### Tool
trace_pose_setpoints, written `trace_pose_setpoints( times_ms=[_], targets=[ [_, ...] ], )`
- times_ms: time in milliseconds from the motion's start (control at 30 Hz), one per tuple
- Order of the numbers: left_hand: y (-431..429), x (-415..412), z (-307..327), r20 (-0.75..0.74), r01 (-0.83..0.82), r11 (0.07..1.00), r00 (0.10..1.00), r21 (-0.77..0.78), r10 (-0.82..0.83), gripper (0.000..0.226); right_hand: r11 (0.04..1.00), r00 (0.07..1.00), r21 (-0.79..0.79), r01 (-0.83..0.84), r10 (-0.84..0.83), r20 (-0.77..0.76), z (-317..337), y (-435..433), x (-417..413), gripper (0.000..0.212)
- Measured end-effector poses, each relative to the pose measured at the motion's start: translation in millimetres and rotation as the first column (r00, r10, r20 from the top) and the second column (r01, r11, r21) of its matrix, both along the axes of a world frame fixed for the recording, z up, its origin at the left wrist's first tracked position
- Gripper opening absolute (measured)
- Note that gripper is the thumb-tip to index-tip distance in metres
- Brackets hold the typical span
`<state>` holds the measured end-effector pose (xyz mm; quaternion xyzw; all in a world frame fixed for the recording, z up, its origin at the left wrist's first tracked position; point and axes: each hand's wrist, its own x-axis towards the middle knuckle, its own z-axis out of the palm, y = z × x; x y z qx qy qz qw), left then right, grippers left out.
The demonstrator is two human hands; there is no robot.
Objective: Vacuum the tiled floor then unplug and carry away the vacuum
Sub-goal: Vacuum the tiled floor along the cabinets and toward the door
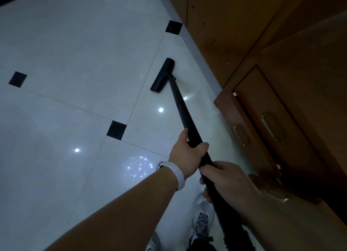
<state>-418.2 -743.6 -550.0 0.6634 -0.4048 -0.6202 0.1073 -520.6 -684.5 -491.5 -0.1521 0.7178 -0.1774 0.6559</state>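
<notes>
A black vacuum wand [179, 108] slants from my hands down to a flat black floor nozzle [163, 75] resting on the white tiled floor [75, 53]. My left hand [187, 157], with a white watch band on the wrist, is wrapped around the wand's middle. Just behind it, my right hand [227, 181] grips the wand nearer my body. The nozzle lies close to the wooden cabinet base. The vacuum body, cord and plug are out of view.
Wooden cabinets with brass recessed pulls [274, 126] run along the right side. Small black inset tiles [116, 130] mark the floor's corners. My white sneakers [202, 218] stand at the bottom. Ceiling lights reflect off the glossy tiles.
</notes>
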Motion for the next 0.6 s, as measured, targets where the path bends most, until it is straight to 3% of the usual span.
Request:
trace_pose_setpoints(
  times_ms=[600],
  targets=[
    [90,-16,19,-0.037,0.106,0.994,0.994,0.025,-0.105,0.075,0.998,0.997,0.015,0.068,-0.068,-0.03,24,97,-10,0.023]
  ],
)
